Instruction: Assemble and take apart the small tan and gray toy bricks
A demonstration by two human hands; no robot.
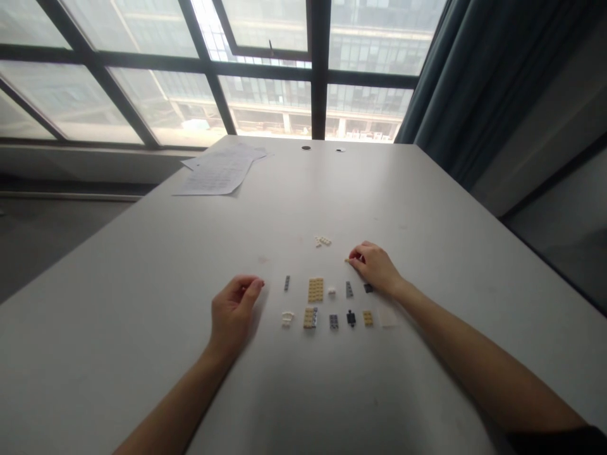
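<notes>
Small building-brick plates lie in two loose rows on the white table (142,303) in front of me. A tan plate (315,289) lies mid-row, with a thin grey piece (287,282) to its left. My right hand (377,266) rests on the table, its fingers curled and pinching a tiny tan piece (348,260) at the fingertips. My left hand (234,309) rests on its edge left of the bricks, fingers loosely curled, and nothing shows in it. A small pale cluster (322,241) lies farther out.
Printed paper sheets (218,170) lie at the table's far left corner. Two small cable holes (306,148) sit near the far edge. Large windows run behind the table and a dark curtain (474,82) hangs at the right.
</notes>
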